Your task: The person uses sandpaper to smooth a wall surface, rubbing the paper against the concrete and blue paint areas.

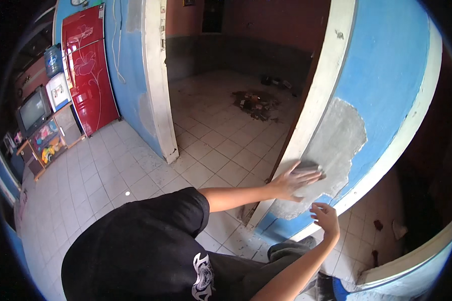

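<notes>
My left hand (297, 181) lies with fingers spread on a small grey block (305, 166), pressed against a rough patch of bare grey plaster (335, 139). Motion blurs the block, so its exact kind is unclear. The patch breaks through the blue paint of a narrow wall (388, 64), beside a white door frame (329, 64). Lower down, my right hand (326, 219) is raised in front of the wall's lower part, fingers loosely curled and apart, with nothing visible in it.
Through the doorway, rubble (256, 105) lies on a tiled floor (211, 150). A second white-framed opening (418, 109) is at right. Far left stand a red refrigerator (86, 71), a water dispenser (58, 90) and a television (34, 109) on a cabinet (66, 124).
</notes>
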Demonstrator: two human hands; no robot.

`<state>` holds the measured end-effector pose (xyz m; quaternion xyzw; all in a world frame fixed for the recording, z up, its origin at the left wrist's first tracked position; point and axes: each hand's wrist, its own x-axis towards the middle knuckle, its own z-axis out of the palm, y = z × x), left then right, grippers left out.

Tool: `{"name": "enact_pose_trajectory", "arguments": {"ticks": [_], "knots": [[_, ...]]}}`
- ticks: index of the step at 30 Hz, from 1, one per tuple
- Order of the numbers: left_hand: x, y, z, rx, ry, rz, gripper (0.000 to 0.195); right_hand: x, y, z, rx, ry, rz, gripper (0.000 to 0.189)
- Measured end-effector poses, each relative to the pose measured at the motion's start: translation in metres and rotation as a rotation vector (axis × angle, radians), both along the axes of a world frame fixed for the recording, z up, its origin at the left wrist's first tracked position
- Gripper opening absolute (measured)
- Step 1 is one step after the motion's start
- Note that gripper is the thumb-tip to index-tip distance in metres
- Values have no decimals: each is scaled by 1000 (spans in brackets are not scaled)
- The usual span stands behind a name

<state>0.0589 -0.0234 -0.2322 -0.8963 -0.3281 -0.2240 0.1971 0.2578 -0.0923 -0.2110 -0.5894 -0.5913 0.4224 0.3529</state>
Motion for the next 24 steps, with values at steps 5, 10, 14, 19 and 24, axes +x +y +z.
{"name": "enact_pose_trajectory", "arguments": {"ticks": [5,10,14,19,24], "knots": [[2,9,17,314,-86,209,78,1,-1,-6,-67,-139,5,30],[32,22,154,390,-282,299,88,17,12,-38,-71,-374,-4,32],[49,21,133,436,-234,251,93,18,10,-32,11,-463,-58,32],[1,22,-5,258,-101,140,82,-11,3,-10,-147,-376,-48,37],[13,22,51,384,-250,236,79,5,-9,-1,-280,-437,25,33]]}}
